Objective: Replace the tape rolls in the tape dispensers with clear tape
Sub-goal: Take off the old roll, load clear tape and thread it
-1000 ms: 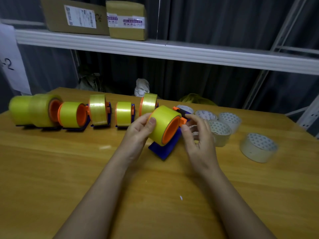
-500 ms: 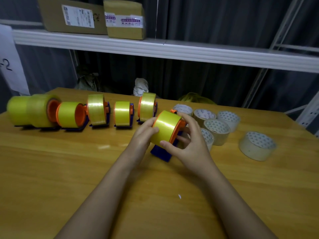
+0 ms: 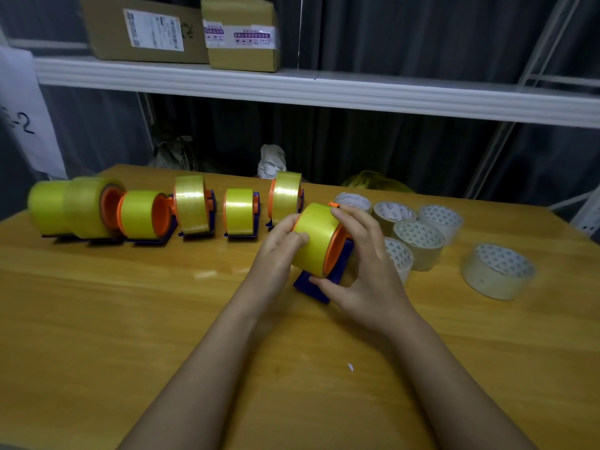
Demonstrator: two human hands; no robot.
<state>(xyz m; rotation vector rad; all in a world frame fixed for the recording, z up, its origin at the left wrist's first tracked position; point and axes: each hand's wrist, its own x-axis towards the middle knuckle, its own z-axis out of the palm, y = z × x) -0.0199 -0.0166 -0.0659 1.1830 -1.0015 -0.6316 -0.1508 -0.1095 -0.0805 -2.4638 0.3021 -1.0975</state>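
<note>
Both hands hold 1 yellow tape roll (image 3: 313, 238) on its blue dispenser (image 3: 337, 264), near the middle of the wooden table (image 3: 97, 319). The left hand (image 3: 279, 245) grips the roll's left side; the right hand (image 3: 363, 254) curls around its orange hub side. Clear tape rolls (image 3: 418, 238) lie just right; other loaded dispensers (image 3: 191, 209) stand in a row to the left.

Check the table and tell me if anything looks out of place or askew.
Only the dispenser in hand: it is tipped out of the row of upright dispensers, its yellow roll held by the left hand and right hand. A small white scrap lies on the table. The clear rolls sit loosely grouped.
</note>
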